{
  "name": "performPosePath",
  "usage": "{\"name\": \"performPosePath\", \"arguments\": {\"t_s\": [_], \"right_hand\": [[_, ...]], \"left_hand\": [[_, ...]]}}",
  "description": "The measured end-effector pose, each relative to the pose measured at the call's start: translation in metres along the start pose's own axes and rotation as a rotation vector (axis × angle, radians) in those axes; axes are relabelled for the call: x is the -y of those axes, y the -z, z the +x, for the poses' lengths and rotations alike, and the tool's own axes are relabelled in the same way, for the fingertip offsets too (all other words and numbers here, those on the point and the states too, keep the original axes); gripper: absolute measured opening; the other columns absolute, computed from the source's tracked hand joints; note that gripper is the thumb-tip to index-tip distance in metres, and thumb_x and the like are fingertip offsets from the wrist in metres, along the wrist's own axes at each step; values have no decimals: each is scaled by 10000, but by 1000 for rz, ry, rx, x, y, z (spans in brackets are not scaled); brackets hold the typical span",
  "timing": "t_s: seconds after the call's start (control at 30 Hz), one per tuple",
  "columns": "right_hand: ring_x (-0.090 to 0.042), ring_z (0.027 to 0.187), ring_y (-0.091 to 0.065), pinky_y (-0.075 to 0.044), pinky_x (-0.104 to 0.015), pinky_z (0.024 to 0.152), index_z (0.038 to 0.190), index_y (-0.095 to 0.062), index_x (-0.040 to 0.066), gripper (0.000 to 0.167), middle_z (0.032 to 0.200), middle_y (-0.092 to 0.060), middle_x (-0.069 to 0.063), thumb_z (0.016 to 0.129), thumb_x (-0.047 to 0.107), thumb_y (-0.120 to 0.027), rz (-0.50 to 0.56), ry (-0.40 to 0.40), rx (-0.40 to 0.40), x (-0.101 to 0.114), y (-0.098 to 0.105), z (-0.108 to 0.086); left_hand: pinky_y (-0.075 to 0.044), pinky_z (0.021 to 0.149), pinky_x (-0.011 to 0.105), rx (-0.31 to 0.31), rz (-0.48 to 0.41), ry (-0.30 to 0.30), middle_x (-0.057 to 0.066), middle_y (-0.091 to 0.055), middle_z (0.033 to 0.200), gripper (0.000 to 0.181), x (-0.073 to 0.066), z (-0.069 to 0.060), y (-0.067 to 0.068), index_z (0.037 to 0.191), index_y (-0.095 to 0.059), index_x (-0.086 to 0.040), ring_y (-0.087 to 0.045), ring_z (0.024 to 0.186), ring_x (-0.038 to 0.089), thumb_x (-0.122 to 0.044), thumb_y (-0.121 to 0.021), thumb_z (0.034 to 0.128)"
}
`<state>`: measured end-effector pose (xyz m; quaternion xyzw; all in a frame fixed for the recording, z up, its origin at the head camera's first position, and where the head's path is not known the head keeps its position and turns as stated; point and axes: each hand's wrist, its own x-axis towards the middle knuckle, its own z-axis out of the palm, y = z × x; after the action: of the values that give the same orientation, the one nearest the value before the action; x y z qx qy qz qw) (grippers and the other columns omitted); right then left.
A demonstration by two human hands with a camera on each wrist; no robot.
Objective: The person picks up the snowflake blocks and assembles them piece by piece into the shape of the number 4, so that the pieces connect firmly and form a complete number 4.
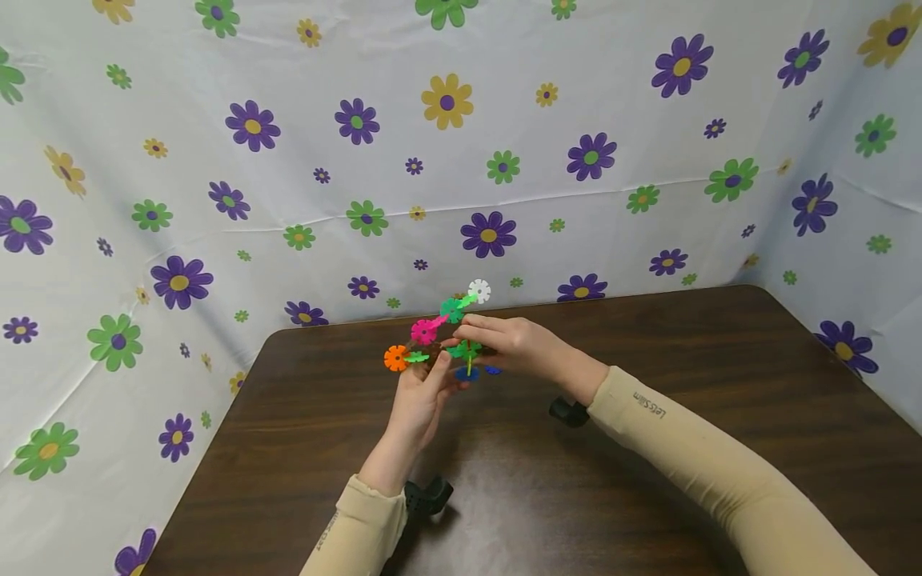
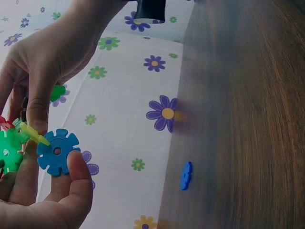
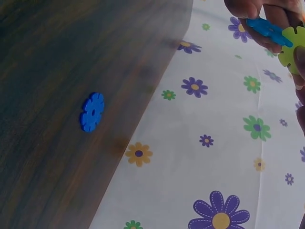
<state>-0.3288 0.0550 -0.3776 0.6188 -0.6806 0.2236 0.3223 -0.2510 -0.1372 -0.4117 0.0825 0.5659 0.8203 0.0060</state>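
Observation:
Several notched plastic discs are joined into a branching chain held up above the table. It includes an orange disc (image 1: 395, 358), a pink disc (image 1: 423, 332), a teal disc (image 1: 452, 310) and a white disc (image 1: 479, 290). My left hand (image 1: 416, 404) grips the chain's lower part, with its thumb by a blue disc (image 2: 58, 152). A yellow disc (image 3: 291, 51) slots into that blue one. From above, my right hand (image 1: 520, 346) pinches the chain near the yellow and green discs; its fingers partly hide the joint.
A loose blue disc (image 3: 92, 112) lies on the brown table (image 1: 519, 480) beyond the hands. A flower-print cloth (image 1: 403, 264) hangs behind the table's far edge and at both sides. Black wrist devices (image 1: 428, 496) sit under both forearms.

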Motion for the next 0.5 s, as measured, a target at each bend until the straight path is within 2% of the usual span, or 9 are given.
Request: {"name": "performPosePath", "arguments": {"t_s": [0.23,0.5], "right_hand": [[-171,841,-676,-530,-232,800,1174,-604,-1,546,1144,-638,-134,690,18,-855,59,-7,-22,1,-3,-2],[-194,921,-681,-515,-237,845,1190,-632,10,520,1169,-650,-119,722,70,-850,37,-64,33,2,2,2]], "left_hand": [[-504,857,445,-1,-7,23,48,-610,1191,421,-1,-1,0,1299,-531,33,-624,914,250,-275,-514,1012],[-494,887,452,-28,-15,45,37,-608,1153,342,-3,-2,-1,1248,-576,-51,-644,873,218,-289,-526,1007]]}}
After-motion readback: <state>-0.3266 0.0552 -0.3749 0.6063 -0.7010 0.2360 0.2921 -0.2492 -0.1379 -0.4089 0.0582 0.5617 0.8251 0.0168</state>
